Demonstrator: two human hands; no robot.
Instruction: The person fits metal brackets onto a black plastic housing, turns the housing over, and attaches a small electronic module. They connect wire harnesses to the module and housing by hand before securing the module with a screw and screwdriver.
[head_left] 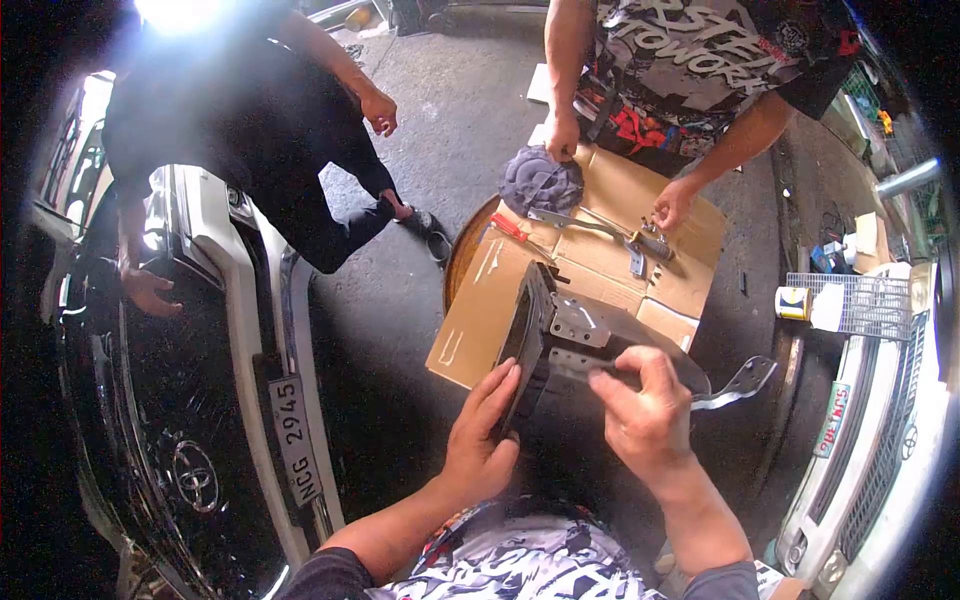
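My left hand (485, 430) is closed around the edge of a black boxy car part (536, 340), with the thumb and fingers on its near side. A perforated metal bracket (580, 322) is on the part's upper face, and a pale metal strip (572, 362) shows just below it. At that strip, my right hand (645, 405) has its thumb and forefinger pinched together; what is between them is too small to make out. A bent metal arm with holes (745, 383) sticks out to the right, beyond my right hand.
Flattened cardboard (480, 320) on a round brown top bears a grey rag (541, 182), a red-handled screwdriver (509, 227), a long metal bracket (575, 222) and small hardware. A co-worker's hand (675, 203) reaches over it. Another person stands left, by a black car (150, 400). A white vehicle is right.
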